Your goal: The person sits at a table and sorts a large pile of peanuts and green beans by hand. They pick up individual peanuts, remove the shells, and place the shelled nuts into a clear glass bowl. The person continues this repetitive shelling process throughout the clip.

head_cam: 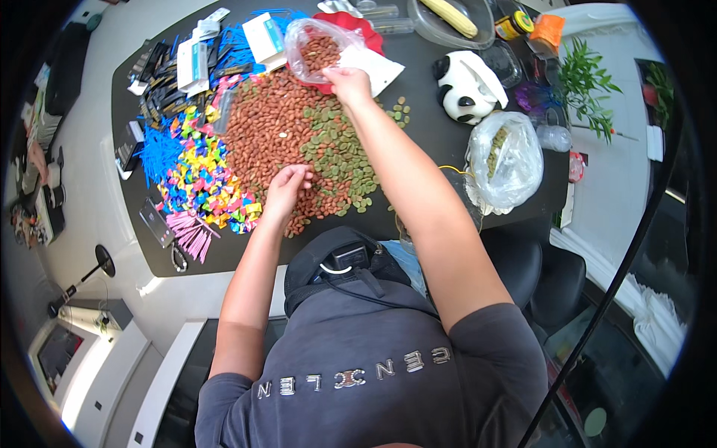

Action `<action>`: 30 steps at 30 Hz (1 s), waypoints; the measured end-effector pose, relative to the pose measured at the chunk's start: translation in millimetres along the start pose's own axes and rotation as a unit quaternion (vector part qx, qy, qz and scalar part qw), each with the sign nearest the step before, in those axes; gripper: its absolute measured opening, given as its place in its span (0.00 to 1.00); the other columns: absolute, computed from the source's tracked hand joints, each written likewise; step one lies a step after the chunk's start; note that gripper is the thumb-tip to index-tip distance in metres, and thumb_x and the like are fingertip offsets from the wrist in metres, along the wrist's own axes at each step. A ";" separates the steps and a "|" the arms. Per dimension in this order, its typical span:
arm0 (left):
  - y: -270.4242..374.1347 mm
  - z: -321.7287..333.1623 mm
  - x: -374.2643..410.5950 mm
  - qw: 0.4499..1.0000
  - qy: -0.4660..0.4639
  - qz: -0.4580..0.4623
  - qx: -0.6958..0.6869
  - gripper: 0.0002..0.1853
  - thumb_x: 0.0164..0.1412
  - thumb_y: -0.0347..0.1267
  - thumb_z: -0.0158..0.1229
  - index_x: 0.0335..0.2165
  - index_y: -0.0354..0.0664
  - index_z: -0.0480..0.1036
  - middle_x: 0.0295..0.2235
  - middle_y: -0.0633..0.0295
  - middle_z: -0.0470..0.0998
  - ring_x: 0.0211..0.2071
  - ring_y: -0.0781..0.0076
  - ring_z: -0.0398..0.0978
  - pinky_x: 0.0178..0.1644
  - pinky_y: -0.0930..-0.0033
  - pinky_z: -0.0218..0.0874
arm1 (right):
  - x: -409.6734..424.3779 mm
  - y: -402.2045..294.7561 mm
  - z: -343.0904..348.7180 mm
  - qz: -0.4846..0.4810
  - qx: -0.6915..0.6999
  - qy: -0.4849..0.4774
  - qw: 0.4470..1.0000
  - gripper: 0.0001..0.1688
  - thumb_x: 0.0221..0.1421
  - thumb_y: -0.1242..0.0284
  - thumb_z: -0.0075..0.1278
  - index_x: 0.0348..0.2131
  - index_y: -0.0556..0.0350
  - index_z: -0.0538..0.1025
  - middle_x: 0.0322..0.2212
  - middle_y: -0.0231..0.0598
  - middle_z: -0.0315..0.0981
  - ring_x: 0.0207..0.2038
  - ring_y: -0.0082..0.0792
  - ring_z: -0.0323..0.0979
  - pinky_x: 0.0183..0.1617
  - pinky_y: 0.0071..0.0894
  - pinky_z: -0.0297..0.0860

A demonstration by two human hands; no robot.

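Observation:
A wide pile of red-skinned peanuts covers the middle of the table, with flat green beans mixed in and heaped along its right side. My left hand is low over the pile's near part, fingers curled close to the nuts; whether something is pinched in them is not visible. At the far side, my right hand reaches to the near rim of a clear plastic bag that contains peanuts. Its fingertips are at the bag's mouth, and I cannot tell if they grip it. A red scalloped dish lies partly under the bag.
Wrapped candies, blue sticks, black sachets and white boxes crowd the left. A phone lies near the front edge. Rightward are a panda-shaped container, a plastic bag of green contents and a clear tub with corn.

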State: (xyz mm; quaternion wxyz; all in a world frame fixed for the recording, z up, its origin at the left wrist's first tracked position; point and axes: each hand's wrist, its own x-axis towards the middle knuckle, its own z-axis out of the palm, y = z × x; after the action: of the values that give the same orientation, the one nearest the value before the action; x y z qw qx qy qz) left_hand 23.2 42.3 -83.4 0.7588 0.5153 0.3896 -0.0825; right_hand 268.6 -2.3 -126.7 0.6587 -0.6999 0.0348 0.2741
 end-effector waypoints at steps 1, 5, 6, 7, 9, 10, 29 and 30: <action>0.5 0.8 -3.1 1.000 0.006 -0.004 -0.002 0.11 0.62 0.34 0.46 0.39 0.40 0.70 0.31 0.71 0.74 0.27 0.87 0.67 0.28 0.85 0.55 | 2.7 -4.7 4.2 0.007 0.011 0.020 1.000 0.09 0.45 0.73 0.58 0.24 0.65 0.77 0.19 0.38 0.76 0.22 0.23 0.71 0.28 0.23 0.66; -5.7 -2.8 -1.6 0.999 0.025 -0.022 -0.027 0.11 0.63 0.33 0.46 0.41 0.40 0.69 0.32 0.70 0.74 0.27 0.86 0.67 0.29 0.85 0.57 | -6.6 -9.1 5.3 0.021 -0.020 0.007 1.000 0.11 0.47 0.69 0.56 0.22 0.61 0.77 0.15 0.34 0.73 0.15 0.23 0.64 0.22 0.23 0.62; -5.5 -2.6 -1.5 0.999 0.022 -0.023 -0.026 0.11 0.63 0.33 0.45 0.40 0.40 0.69 0.32 0.70 0.74 0.27 0.86 0.67 0.29 0.85 0.56 | -12.7 -6.0 1.4 -0.004 -0.061 -0.014 0.998 0.12 0.48 0.68 0.55 0.23 0.60 0.77 0.15 0.33 0.73 0.16 0.23 0.65 0.23 0.23 0.62; -6.0 -4.6 -1.0 0.999 0.021 -0.022 -0.025 0.11 0.63 0.33 0.45 0.40 0.40 0.69 0.32 0.70 0.74 0.27 0.86 0.68 0.29 0.85 0.56 | -21.5 -2.9 -2.1 -0.029 -0.102 -0.036 0.994 0.12 0.49 0.66 0.54 0.24 0.58 0.78 0.16 0.32 0.73 0.17 0.22 0.66 0.24 0.23 0.63; -9.9 -7.0 1.1 1.000 0.019 -0.003 -0.019 0.11 0.61 0.31 0.48 0.41 0.38 0.68 0.32 0.68 0.73 0.27 0.85 0.67 0.30 0.84 0.58 | -44.8 1.4 -18.7 -0.070 -0.108 -0.077 0.989 0.13 0.50 0.66 0.53 0.25 0.58 0.78 0.17 0.32 0.74 0.19 0.22 0.68 0.26 0.23 0.64; -12.6 -7.1 1.4 1.000 0.021 0.012 -0.008 0.11 0.61 0.30 0.48 0.41 0.38 0.68 0.32 0.68 0.73 0.27 0.85 0.67 0.31 0.84 0.58 | -58.2 2.1 -31.6 -0.090 -0.110 -0.098 0.985 0.13 0.50 0.65 0.53 0.26 0.58 0.78 0.18 0.32 0.74 0.20 0.22 0.69 0.27 0.23 0.65; -20.4 13.6 -7.9 0.976 -0.039 0.095 0.190 0.11 0.57 0.29 0.53 0.39 0.35 0.70 0.28 0.68 0.71 0.30 0.82 0.67 0.35 0.80 0.60 | -111.0 20.0 -119.1 -0.111 -0.562 -0.069 0.817 0.13 0.45 0.66 0.54 0.34 0.45 0.72 0.34 0.36 0.71 0.35 0.41 0.71 0.36 0.41 0.68; -19.9 12.5 -9.5 0.977 -0.040 0.096 0.188 0.11 0.57 0.29 0.53 0.39 0.35 0.70 0.28 0.68 0.71 0.30 0.82 0.67 0.36 0.80 0.60 | -110.2 23.7 -117.6 -0.113 -0.564 -0.062 0.816 0.12 0.45 0.66 0.54 0.33 0.46 0.72 0.33 0.35 0.71 0.35 0.41 0.71 0.36 0.41 0.68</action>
State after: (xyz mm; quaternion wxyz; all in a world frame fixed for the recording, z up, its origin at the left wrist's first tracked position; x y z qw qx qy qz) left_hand 12.6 20.1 -89.2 0.6679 0.6799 0.2850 -0.1020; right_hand 205.2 -150.4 -102.8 0.1759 -0.9293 -0.2459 0.2121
